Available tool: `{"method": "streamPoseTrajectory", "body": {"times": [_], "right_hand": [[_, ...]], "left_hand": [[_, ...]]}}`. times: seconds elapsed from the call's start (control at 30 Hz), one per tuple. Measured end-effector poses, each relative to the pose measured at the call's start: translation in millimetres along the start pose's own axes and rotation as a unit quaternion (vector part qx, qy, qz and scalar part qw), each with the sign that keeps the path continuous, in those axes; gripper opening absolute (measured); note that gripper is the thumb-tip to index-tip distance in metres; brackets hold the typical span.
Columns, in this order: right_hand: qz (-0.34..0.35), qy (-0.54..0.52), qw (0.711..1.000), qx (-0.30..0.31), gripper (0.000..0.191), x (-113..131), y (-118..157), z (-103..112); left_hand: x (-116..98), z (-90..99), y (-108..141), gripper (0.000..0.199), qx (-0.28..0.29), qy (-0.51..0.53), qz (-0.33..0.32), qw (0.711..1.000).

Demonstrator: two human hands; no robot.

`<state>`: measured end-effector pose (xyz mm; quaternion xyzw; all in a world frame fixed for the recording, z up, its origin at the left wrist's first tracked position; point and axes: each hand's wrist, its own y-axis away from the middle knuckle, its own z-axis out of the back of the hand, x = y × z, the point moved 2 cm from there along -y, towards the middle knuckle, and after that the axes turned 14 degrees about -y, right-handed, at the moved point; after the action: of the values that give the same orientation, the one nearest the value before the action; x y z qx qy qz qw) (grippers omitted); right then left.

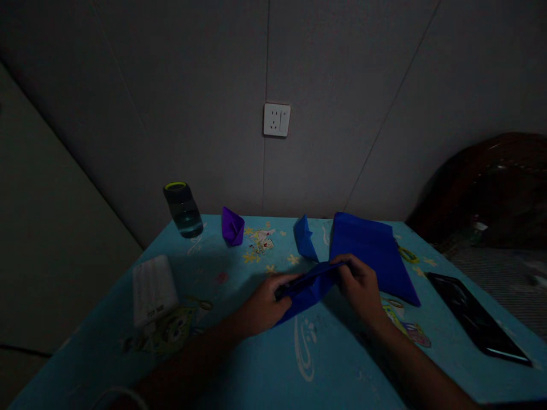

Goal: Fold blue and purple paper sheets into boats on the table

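My left hand [264, 304] and my right hand [359, 283] both grip a folded piece of blue paper [308, 287] just above the light blue cartoon-print table [333, 364]. The left hand pinches its left end, the right hand its upper right edge. Behind the right hand lies a stack of flat blue paper sheets [371, 250]. A small folded blue paper shape [305, 238] stands just beyond the held piece. A folded purple paper shape [232, 226] stands farther left.
A clear bottle with a green-rimmed dark cap [183, 209] stands at the back left. A white power bank [152, 289] lies at the left, a dark phone [476, 316] at the right. A wall socket [277, 119] is above. A dark chair [491, 182] stands right.
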<state>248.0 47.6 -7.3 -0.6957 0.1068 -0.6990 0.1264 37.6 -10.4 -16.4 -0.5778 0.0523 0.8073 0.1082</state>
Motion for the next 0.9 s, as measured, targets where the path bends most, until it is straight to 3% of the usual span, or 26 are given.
{"method": "streamPoseTrajectory", "body": {"times": [0.2,0.37,0.5,0.6,0.73,0.9], "right_hand": [[-0.08,-0.139,0.983,-0.085,0.012,-10.5,-11.3,11.1],[-0.102,-0.198,0.973,-0.061,0.018,-12.6,-18.0,14.3],[-0.102,-0.235,0.967,-0.008,0.023,-12.9,-17.6,11.3],[-0.081,-0.219,0.97,0.06,0.028,-12.8,-15.0,12.7],[-0.031,-0.112,0.986,0.117,0.029,-9.6,-13.7,20.3],[0.073,-0.066,0.992,0.085,0.021,-4.1,-20.6,27.4]], "left_hand": [[6.0,6.7,-5.7,0.054,0.005,0.104,0.067,0.992],[10.4,11.7,-13.9,0.042,-0.073,0.224,0.049,0.971],[13.0,18.0,-17.7,0.033,-0.158,0.226,0.047,0.96],[16.1,24.4,-18.0,0.034,-0.193,0.162,0.069,0.965],[21.9,31.2,-19.7,0.035,-0.203,0.12,0.093,0.967],[18.0,30.9,-21.4,0.029,-0.178,0.223,0.059,0.957]]}}
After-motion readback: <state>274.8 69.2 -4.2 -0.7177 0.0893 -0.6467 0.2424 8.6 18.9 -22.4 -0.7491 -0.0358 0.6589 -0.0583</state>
